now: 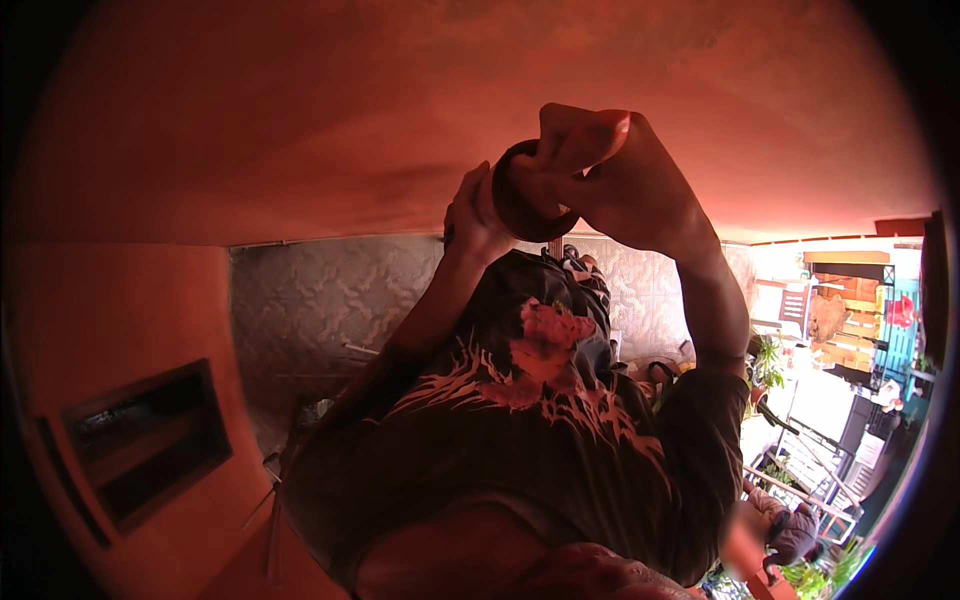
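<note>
A dark, round, cup-like container (509,203) is held up close to the reddish wall, its open mouth facing me. My left hand (476,216) is wrapped round its left and lower side. My right hand (612,165) comes in from the right with its fingers bent and closed. Some of those fingertips go into the container's mouth, so whatever they pinch, if anything, is hidden. What lies inside the container is too dark to make out. Both hands are raised in front of my dark printed shirt (545,345).
A reddish-orange wall (300,120) rises just beyond my hands. Below it runs a patterned grey floor (320,290). A dark recessed opening (150,440) is set in the left wall. On the right, a bright outdoor area holds potted plants (768,365) and another person (790,530).
</note>
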Tool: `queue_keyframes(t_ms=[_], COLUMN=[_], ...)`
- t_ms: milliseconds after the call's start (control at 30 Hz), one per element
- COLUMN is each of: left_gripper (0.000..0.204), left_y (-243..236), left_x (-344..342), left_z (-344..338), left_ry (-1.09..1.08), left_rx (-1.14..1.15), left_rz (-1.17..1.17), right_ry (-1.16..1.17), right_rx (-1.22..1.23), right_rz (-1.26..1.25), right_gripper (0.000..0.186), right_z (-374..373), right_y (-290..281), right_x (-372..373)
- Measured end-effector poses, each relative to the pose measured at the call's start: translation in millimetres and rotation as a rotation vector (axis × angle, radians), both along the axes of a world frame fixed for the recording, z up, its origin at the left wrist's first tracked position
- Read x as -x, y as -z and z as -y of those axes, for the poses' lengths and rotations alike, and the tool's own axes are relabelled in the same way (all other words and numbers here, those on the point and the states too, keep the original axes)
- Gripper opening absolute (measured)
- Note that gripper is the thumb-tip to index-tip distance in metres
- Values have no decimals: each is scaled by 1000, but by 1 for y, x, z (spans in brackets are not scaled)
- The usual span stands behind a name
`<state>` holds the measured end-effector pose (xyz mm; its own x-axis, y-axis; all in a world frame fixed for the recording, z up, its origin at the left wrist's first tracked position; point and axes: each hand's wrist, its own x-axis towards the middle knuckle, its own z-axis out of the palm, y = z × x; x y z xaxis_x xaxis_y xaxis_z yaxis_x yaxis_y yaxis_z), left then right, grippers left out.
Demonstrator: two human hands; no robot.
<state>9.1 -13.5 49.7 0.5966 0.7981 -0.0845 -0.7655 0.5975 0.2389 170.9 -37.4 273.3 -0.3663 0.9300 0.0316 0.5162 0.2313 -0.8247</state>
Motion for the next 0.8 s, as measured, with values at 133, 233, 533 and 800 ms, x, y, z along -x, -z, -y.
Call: queue_keyframes(t_ms=[133,233,533,800], left_gripper=[55,54,57,63], left_y=[-10,-11,-6,-8], left_x=[0,2,-1,-7], left_z=[-4,-4,-7,-1], left_ry=[47,41,19,16], left_rx=[57,65,74,35], left_rz=[165,85,47,-37], right_ry=[5,5,95,60], right_rx=[-61,-36,-33,-194], right_rz=[135,163,149,205], right_gripper=[12,12,8,8], right_z=[-6,-8,-5,-9], right_y=[7,9,-10,-25], right_x=[3,4,-1,-8])
